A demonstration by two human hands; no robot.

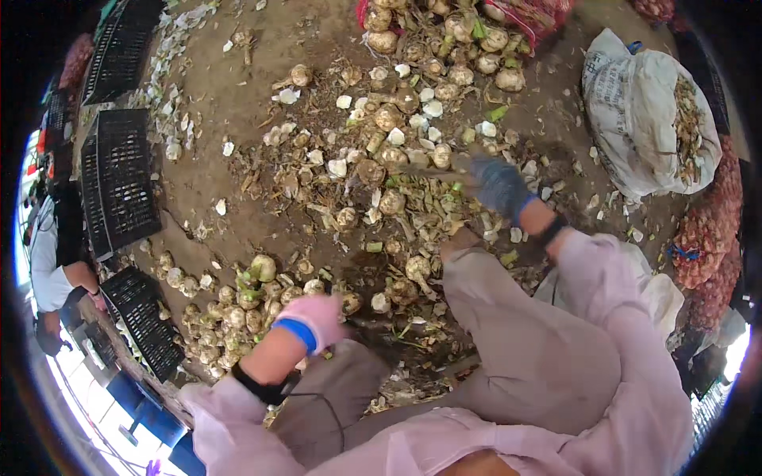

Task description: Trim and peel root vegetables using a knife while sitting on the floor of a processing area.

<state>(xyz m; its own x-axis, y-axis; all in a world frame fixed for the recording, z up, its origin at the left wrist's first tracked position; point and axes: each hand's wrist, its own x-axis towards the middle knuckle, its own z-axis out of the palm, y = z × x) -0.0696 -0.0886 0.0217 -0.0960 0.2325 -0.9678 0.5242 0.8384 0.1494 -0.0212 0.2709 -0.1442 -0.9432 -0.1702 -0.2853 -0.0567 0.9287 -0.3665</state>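
My left hand point(312, 324), in a pink glove with a blue cuff, is blurred above my left knee. It is beside a heap of garlic bulbs point(235, 318), and one bulb point(351, 303) shows just past its fingers. Whether it holds anything cannot be made out. My right hand point(500, 185), in a grey-blue glove, is over the litter ahead of my right knee. Its fingers are closed around a flat, blade-like tool point(433, 173) that points left, blurred. Cut stalks point(425, 205) and loose garlic bulbs point(390, 118) lie under and around that tool.
A red mesh sack point(539, 21) spills garlic with stalks at the top. A white woven sack point(625, 113) of scraps stands at right, near filled red mesh bags point(708, 232). Black plastic crates point(122, 178) line the left, where another person point(53, 256) is partly visible.
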